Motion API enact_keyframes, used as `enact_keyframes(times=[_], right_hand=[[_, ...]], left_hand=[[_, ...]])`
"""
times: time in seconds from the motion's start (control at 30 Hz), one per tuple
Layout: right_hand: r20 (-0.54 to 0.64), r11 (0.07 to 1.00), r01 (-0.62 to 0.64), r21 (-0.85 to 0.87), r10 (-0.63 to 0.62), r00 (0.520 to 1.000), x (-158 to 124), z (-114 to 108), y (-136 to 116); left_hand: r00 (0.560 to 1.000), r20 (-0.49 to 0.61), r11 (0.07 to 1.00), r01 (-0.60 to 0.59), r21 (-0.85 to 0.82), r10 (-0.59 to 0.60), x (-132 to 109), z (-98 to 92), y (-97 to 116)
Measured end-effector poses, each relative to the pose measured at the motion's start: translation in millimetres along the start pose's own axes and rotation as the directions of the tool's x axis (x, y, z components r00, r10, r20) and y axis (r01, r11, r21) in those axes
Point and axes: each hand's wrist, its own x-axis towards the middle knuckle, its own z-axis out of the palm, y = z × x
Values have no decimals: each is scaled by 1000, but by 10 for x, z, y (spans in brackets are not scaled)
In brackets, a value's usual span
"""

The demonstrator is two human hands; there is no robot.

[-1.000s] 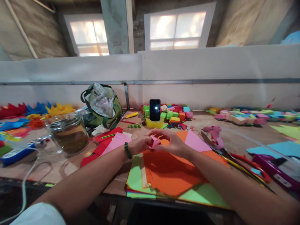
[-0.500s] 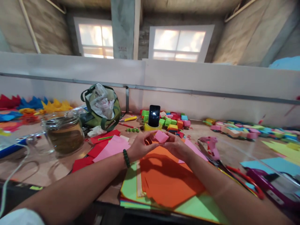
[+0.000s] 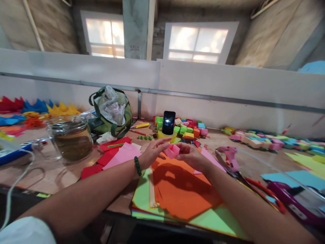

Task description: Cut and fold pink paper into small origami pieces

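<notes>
A small pink folded paper box is held up over the stack of orange paper, its open side tilted toward me. My right hand pinches its right side between thumb and fingers. On the left edge, my left hand has its fingertips at the box, with the index finger stretched out above it; the exact contact is partly hidden. A dark green bead bracelet circles my left wrist. Under the orange sheets lie light green sheets.
Pink sheets and red paper lie left. Behind stand a phone on a yellow tape roll and colourful paper blocks. Right are a pink glue gun, scissors and a purple tool. A glass jar stands left.
The pink paper has turned, so its hollow inside now shows. My left fingers have loosened and straightened. The camera view has shifted slightly.
</notes>
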Motion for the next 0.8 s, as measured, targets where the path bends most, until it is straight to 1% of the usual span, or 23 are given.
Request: enact_keyframes(times=[0.07, 0.1, 0.17, 0.23, 0.3, 0.37, 0.43, 0.5, 0.57, 0.6, 0.63, 0.67, 0.7, 0.77, 0.8], right_hand=[[20, 997, 4, -72, -2, 1000, 1, 14, 0], [29, 993, 11, -119, -7, 1000, 2, 24, 5], [29, 978, 34, -207, -29, 999, 2, 50, 22], [7, 966, 51, -252, -51, 999, -2, 83, 43], [-27, 954, 74, -291, -85, 996, -11, 118, 58], [-69, 922, 105, -372, -141, 988, -21, 149, 68], [-105, 857, 137, -497, -216, 971, -26, 172, 80], [-109, 776, 161, -610, -284, 953, -24, 189, 104], [-87, 711, 194, -675, -338, 937, -18, 203, 134], [-77, 690, 213, -692, -364, 928, -17, 210, 146], [-67, 668, 230, -707, -388, 919, -19, 216, 153], [-48, 636, 246, -732, -409, 911, -25, 221, 154], [-14, 584, 263, -768, -426, 904, -34, 224, 148], [96, 436, 306, -847, -440, 893, -57, 222, 121], [163, 352, 332, -875, -432, 887, -68, 218, 103]], left_hand=[[992, 62, 990, 113, -79, -109, 21, -10, -12], [987, 80, 985, 145, -95, -137, 29, -13, -18], [984, 72, 982, 168, -84, -162, 38, -11, -28], [986, 24, 987, 163, -8, -163, 41, 0, -34], [992, -34, 985, 125, 121, -122, 37, 17, -34], [995, -66, 971, 85, 224, -72, 25, 33, -30], [996, -93, 950, 32, 311, -3, 7, 43, -31], [989, -97, 894, -55, 445, 109, -11, 45, -45], [976, -26, 800, -163, 578, 217, -19, 43, -75], [970, 28, 766, -208, 608, 241, -17, 42, -94], [967, 88, 760, -242, 603, 238, -12, 42, -113], [963, 142, 773, -267, 575, 227, -5, 43, -132], [959, 182, 798, -280, 533, 215, 3, 46, -149], [957, 213, 856, -273, 439, 196, 16, 56, -174], [962, 202, 882, -253, 397, 185, 19, 61, -183]])
